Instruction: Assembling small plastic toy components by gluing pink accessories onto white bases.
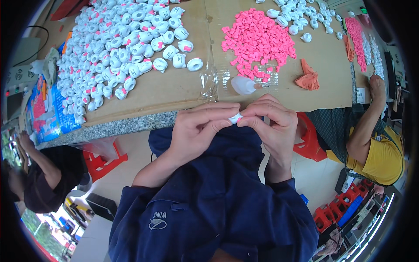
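My left hand [194, 131] pinches a small white rounded piece [235, 118] between thumb and fingers, in front of the table's edge. The fingertips of my right hand [276, 122] are closed at its other side, where a bit of pink shows. Much of the piece is hidden by my fingers. Just beyond my hands lies a translucent squeeze bottle [242, 85], its tip pointing right. Past it is a heap of small pink bow-shaped pieces [259, 41]. At the left spreads a large pile of white ring-like pieces [131, 48], several with pink bits on them.
Cardboard [174, 94] covers the stone-edged table [111, 128]. An orange crumpled scrap [307, 76] lies right of the pink heap, and more white pieces [301, 17] lie behind. People work at the left [43, 174] and right [375, 153], near red stools [102, 159].
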`<state>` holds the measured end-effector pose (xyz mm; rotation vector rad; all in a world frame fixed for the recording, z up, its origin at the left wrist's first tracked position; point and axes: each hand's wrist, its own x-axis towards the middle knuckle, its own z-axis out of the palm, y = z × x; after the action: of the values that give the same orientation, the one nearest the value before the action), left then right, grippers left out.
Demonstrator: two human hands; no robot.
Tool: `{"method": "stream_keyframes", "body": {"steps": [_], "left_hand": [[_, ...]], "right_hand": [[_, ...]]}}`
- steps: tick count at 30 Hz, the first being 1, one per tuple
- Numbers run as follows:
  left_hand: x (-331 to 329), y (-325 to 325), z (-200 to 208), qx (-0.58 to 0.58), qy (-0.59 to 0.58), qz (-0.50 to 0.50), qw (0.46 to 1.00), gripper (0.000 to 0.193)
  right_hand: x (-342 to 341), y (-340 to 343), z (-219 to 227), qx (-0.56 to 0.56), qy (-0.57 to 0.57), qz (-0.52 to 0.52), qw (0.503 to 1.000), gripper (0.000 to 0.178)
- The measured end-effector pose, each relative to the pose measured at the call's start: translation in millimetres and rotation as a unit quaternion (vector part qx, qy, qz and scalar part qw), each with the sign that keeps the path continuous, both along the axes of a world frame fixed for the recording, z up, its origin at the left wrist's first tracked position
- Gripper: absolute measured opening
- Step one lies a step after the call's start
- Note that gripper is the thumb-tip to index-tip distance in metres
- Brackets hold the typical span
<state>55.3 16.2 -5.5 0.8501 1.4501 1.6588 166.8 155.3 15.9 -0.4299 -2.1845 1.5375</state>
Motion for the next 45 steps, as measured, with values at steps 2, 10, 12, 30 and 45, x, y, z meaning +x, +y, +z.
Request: {"method": "stream_keyframes", "body": {"steps": [2, 10, 12, 30, 45], "left_hand": [[4, 0, -1, 0.020, -0.013, 0.021, 1.000, 0.019], [7, 4, -5, 0.051, -0.168, 0.064, 0.982, 0.021], [6, 2, -4, 0.048, -0.152, 0.064, 0.985, 0.021], [-2, -9, -2, 0.003, -0.089, 0.062, 0.994, 0.025], [-117, 27, 28, -0.104, 0.428, 0.283, 0.852, 0.026]], "right_hand": [[0, -6, -1, -0.013, -0.006, -0.062, 0.998, 0.018], [-4, -16, -10, 0.114, 0.055, -0.087, 0.988, 0.019], [-6, -19, -13, 0.176, 0.081, -0.096, 0.976, 0.019], [-11, -28, -25, 0.127, 0.080, -0.114, 0.982, 0.016], [-11, 1, -15, 0.178, -0.015, -0.179, 0.967, 0.044]]}}
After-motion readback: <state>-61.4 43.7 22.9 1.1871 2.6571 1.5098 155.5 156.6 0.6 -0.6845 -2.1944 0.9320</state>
